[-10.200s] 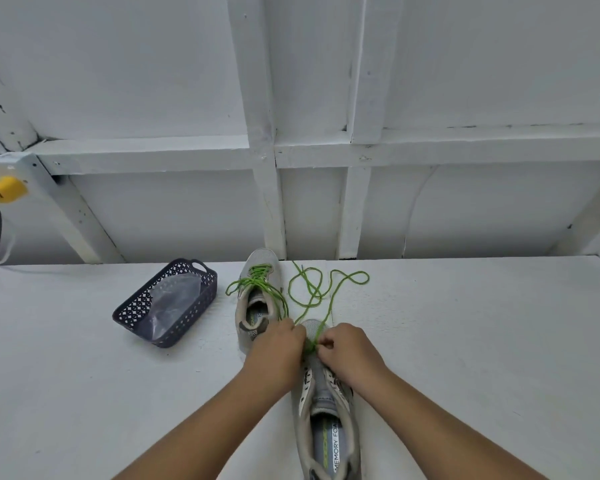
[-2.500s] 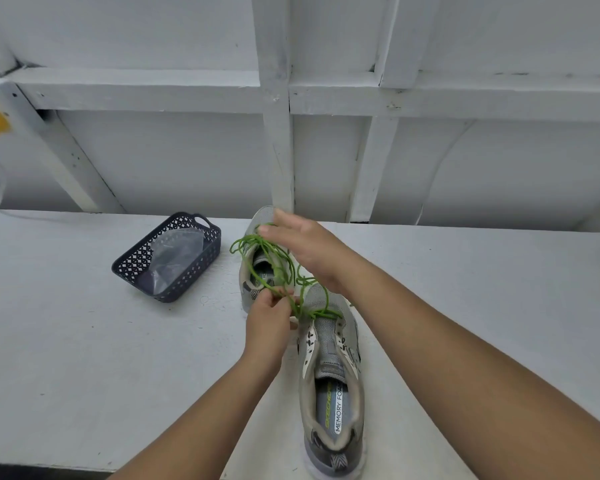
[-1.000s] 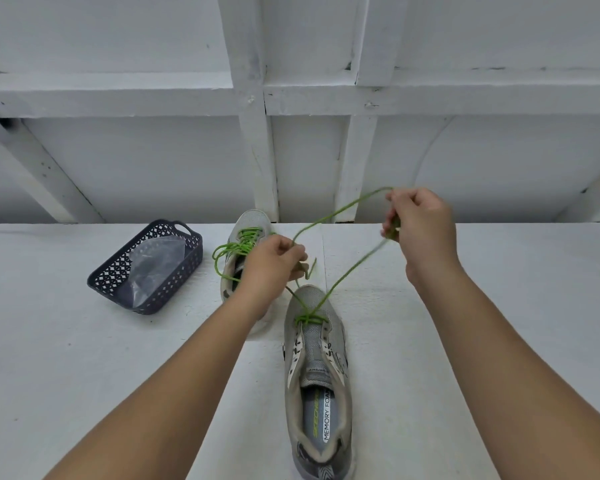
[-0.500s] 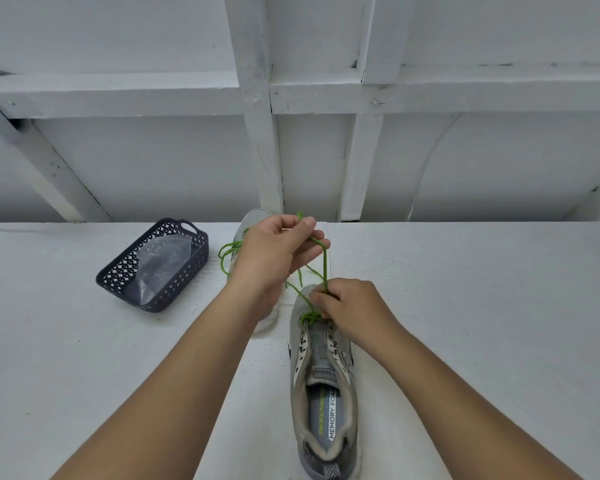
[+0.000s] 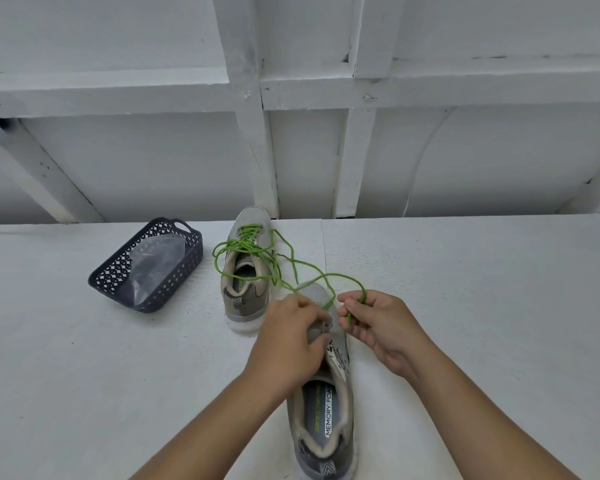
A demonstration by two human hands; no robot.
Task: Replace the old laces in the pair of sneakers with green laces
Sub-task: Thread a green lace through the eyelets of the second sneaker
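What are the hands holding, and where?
The right hand pinches the thin green lace near its loose end. The left hand grips the near grey sneaker at its eyelet flap.

sneakers point(image 5: 246, 271): 2 | green laces point(image 5: 291, 261): 2 | basket point(image 5: 191, 258): 1 | hands point(image 5: 291, 334): 2

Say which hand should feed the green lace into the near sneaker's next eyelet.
Right, probably. The right hand already pinches the green lace beside the near sneaker. The left hand grips the sneaker's upper by the eyelets, so it is better placed to steady the sneaker.
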